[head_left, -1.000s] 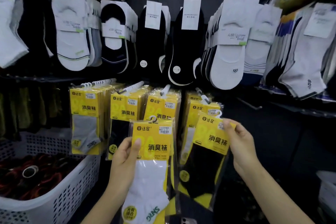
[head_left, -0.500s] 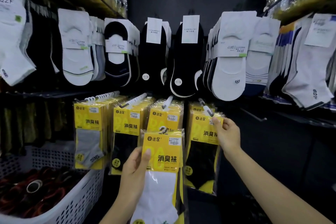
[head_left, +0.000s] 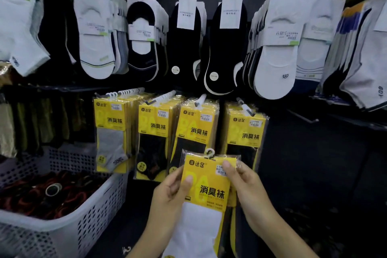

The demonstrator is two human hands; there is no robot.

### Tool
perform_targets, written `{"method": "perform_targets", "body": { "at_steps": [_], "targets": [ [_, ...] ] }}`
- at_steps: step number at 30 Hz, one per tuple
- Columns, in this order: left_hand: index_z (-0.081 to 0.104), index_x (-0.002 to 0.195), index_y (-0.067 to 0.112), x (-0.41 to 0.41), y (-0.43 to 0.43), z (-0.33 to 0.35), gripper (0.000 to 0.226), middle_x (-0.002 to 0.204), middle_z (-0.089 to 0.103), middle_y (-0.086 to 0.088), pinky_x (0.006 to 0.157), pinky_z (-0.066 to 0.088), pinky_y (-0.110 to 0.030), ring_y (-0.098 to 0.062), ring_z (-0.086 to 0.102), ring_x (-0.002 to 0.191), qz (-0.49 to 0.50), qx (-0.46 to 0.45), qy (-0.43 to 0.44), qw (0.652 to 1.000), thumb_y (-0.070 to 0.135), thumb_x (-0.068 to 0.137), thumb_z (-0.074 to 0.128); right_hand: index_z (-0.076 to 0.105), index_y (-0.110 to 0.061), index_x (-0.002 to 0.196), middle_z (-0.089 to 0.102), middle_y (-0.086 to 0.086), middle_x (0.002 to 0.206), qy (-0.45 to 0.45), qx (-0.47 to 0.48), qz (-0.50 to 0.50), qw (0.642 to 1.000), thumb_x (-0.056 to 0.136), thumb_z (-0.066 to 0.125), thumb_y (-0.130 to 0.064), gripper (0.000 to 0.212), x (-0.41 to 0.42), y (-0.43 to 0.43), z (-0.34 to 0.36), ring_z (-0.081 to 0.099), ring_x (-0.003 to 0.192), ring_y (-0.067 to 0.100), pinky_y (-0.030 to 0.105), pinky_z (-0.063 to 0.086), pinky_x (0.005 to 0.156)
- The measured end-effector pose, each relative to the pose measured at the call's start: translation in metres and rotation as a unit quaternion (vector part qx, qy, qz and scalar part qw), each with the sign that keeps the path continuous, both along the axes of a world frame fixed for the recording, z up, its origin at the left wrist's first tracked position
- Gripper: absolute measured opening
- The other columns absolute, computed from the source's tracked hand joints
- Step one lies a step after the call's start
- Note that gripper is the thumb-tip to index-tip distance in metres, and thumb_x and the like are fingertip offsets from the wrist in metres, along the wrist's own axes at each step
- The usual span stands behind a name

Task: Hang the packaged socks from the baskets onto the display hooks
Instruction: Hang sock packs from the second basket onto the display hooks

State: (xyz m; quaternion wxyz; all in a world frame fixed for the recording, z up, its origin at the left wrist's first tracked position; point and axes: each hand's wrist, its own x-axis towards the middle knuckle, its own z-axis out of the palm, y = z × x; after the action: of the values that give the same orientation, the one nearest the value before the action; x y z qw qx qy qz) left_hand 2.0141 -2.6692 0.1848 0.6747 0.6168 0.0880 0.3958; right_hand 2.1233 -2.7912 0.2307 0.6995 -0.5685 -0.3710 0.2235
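A yellow pack of white socks (head_left: 206, 192) with a small white hanger clip is held low in the middle, below the hooks. My left hand (head_left: 170, 191) pinches its left edge with the thumb on the front. My right hand (head_left: 244, 182) pinches its upper right corner. Behind it four display hooks carry rows of the same yellow packs: a grey-sock row (head_left: 112, 132), two black-sock rows (head_left: 155, 138) (head_left: 195, 128), and a right black-sock row (head_left: 246, 132) on its hook (head_left: 245, 108).
A white perforated basket (head_left: 100, 205) with dark red and black items stands at lower left. Above hang rows of white and black no-show socks (head_left: 94, 37). More white socks hang on the right wall (head_left: 360, 73). An empty hook (head_left: 303, 116) juts out at the right.
My right hand has left the black-sock pack on the right hook and come down to the white-sock pack, which both hands now hold.
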Motion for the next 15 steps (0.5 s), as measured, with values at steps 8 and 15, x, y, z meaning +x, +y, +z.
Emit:
{"method": "perform_targets", "body": {
  "at_steps": [8, 15],
  "targets": [
    [0.057, 0.124, 0.017, -0.022, 0.001, -0.001, 0.039, 0.112, 0.071, -0.004, 0.077, 0.056, -0.025, -0.019, 0.068, 0.102, -0.075, 0.043, 0.014, 0.996, 0.017, 0.084, 0.061, 0.063, -0.038, 0.112, 0.057, -0.019, 0.104, -0.245, -0.01, -0.126, 0.961, 0.074, 0.062, -0.048, 0.039, 0.004, -0.014, 0.014, 0.055, 0.095, 0.0, 0.014, 0.047, 0.08],
    [0.057, 0.124, 0.021, -0.03, 0.005, 0.004, 0.036, 0.115, 0.069, -0.003, 0.087, 0.055, -0.033, -0.02, 0.066, 0.107, -0.09, 0.125, 0.043, 0.987, 0.016, 0.088, 0.057, 0.076, -0.027, 0.087, 0.072, -0.009, 0.072, -0.262, -0.122, 0.046, 0.956, 0.08, 0.064, -0.035, 0.016, 0.01, -0.015, 0.039, 0.061, 0.059, 0.002, 0.013, 0.047, 0.051]
  ]
}}
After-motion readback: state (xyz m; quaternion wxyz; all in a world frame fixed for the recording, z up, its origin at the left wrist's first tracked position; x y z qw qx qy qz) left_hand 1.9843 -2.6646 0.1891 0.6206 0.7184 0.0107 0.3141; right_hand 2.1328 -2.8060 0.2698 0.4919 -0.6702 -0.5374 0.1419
